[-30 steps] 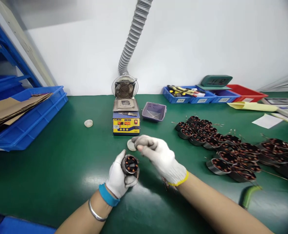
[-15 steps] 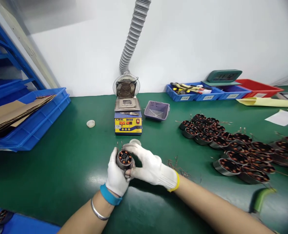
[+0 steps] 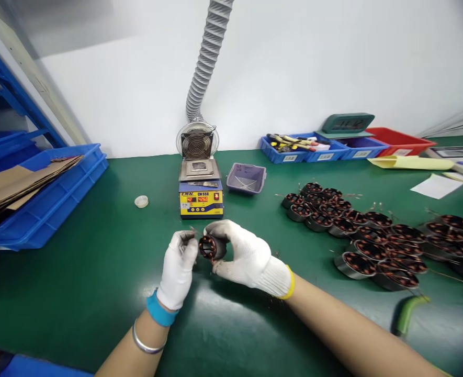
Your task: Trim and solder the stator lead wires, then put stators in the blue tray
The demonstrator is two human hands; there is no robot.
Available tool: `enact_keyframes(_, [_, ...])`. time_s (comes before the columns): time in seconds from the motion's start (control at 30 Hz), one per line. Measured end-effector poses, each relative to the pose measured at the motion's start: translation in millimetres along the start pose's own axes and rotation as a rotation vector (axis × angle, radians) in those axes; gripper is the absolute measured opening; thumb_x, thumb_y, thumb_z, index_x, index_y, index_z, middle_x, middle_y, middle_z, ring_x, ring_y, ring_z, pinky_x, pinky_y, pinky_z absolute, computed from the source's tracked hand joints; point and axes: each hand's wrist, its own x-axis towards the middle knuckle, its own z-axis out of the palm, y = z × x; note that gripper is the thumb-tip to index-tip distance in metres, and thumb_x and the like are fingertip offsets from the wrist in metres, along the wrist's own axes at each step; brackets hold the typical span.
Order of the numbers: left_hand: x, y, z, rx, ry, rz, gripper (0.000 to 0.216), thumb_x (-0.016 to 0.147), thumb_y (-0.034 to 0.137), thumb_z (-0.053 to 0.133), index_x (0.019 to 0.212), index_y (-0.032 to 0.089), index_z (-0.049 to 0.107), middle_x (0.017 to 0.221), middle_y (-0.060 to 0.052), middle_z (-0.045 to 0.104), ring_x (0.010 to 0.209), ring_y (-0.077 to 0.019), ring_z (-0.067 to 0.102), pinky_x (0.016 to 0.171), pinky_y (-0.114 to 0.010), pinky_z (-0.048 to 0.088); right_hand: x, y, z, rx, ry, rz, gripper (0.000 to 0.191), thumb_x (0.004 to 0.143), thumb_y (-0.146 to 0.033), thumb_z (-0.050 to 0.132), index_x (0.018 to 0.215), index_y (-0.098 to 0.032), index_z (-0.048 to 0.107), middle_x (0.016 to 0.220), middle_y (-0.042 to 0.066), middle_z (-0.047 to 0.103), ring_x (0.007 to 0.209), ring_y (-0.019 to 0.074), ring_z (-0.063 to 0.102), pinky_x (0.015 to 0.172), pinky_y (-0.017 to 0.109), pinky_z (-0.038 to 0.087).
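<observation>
My right hand (image 3: 243, 256), in a white glove with a yellow cuff, is closed around a motor stator (image 3: 207, 247) with copper windings and a dark metal ring. The stator lies on its side, its open face turned to the left. My left hand (image 3: 179, 264), gloved with darkened fingertips, is pinched just left of that face; a thin lead wire (image 3: 192, 229) shows at its fingertips. How much of the wire lies between the fingers is hidden. Behind both hands stands a yellow and blue solder pot (image 3: 201, 201) with a lit display.
Many stators (image 3: 354, 266) with loose leads cover the right of the green table. A purple tray (image 3: 246, 180) and a small white lid (image 3: 141, 201) flank the pot. Green-handled pliers (image 3: 409, 314) lie at front right. Blue bins (image 3: 290, 152) line the wall; a large blue crate (image 3: 70, 191) stands left.
The stator has passed from my left hand into my right and tipped from facing up to facing left. My left hand has moved off its body to the left, fingers now pinched.
</observation>
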Motion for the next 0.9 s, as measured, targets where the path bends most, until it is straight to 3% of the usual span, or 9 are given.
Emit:
enact_keyframes(0.1, [3,1,1,0.07,-0.011,0.013,0.024,0.068,0.038,0.073,0.069,0.017,0.062,0.066,0.002,0.056,0.065,-0.012,0.05,0.062,-0.021,0.039,-3,-6,-3,-0.013,-0.138,-0.023,0.046,0.055,-0.019,0.061,0.101,-0.024,0.055,0.108,0.002,0.063,0.09,0.0216,0.063,0.08,0.034,0.051])
enact_keyframes(0.17, [6,-1,0,0.115,-0.006,-0.022,0.034,0.069,0.041,0.07,0.055,0.016,0.052,0.054,0.005,0.045,0.054,-0.0088,0.04,0.053,-0.021,0.033,-4,-11,-3,0.005,-0.189,-0.001,0.047,0.052,-0.018,0.062,0.098,-0.025,0.056,0.104,0.001,0.065,0.086,0.0215,0.064,0.078,0.034,0.051])
enact_keyframes(0.3, [12,-9,-3,0.15,0.086,-0.129,0.049,0.069,0.052,0.067,0.05,0.018,0.037,0.046,0.008,0.033,0.045,-0.006,0.028,0.044,-0.021,0.024,-4,-14,-4,0.067,-0.208,0.062,0.049,0.052,-0.019,0.063,0.1,-0.026,0.057,0.105,0.001,0.064,0.088,0.0218,0.064,0.079,0.035,0.052])
enact_keyframes(0.47, [19,-10,-9,0.025,0.25,-0.201,0.052,0.068,0.06,0.064,0.053,0.02,0.034,0.042,0.009,0.031,0.038,-0.0053,0.027,0.038,-0.019,0.02,-1,-10,-7,0.223,-0.143,0.01,0.043,0.053,-0.017,0.063,0.095,-0.023,0.054,0.106,0.004,0.062,0.097,0.022,0.061,0.086,0.035,0.051])
enact_keyframes(0.57, [16,-7,-9,-0.061,0.136,-0.182,0.05,0.076,0.065,0.051,0.059,0.019,0.044,0.046,0.006,0.041,0.037,-0.0061,0.034,0.037,-0.019,0.022,-1,-5,-7,0.273,-0.08,0.003,0.043,0.057,-0.018,0.062,0.099,-0.024,0.052,0.11,0.005,0.061,0.099,0.0213,0.06,0.087,0.035,0.051])
enact_keyframes(0.67, [10,-6,-6,-0.068,-0.03,-0.136,0.042,0.073,0.058,0.061,0.067,0.017,0.051,0.054,0.005,0.047,0.041,-0.0059,0.039,0.039,-0.019,0.028,-1,-3,-6,0.281,-0.074,0.007,0.045,0.058,-0.018,0.062,0.102,-0.023,0.052,0.111,0.006,0.061,0.1,0.0215,0.06,0.088,0.036,0.051])
enact_keyframes(0.73, [8,-6,-4,-0.061,-0.013,-0.158,0.038,0.069,0.05,0.069,0.065,0.017,0.049,0.052,0.007,0.045,0.04,-0.0048,0.038,0.038,-0.018,0.028,-1,-2,-3,0.262,-0.05,0.002,0.046,0.058,-0.018,0.063,0.102,-0.022,0.052,0.11,0.006,0.061,0.099,0.0217,0.06,0.088,0.036,0.051])
enact_keyframes(0.83, [7,-7,-3,-0.07,0.076,-0.258,0.041,0.075,0.055,0.06,0.063,0.018,0.046,0.05,0.006,0.045,0.036,-0.0048,0.038,0.035,-0.017,0.025,0,4,4,0.169,0.052,-0.024,0.047,0.059,-0.019,0.064,0.104,-0.021,0.051,0.107,0.006,0.061,0.097,0.021,0.061,0.086,0.035,0.052])
enact_keyframes(0.9, [6,-7,-3,-0.03,-0.028,-0.325,0.05,0.078,0.065,0.046,0.064,0.017,0.049,0.049,0.004,0.049,0.034,-0.0064,0.041,0.033,-0.018,0.024,2,11,7,0.106,0.154,-0.117,0.046,0.061,-0.019,0.064,0.104,-0.021,0.049,0.108,0.007,0.06,0.098,0.0206,0.06,0.085,0.035,0.051])
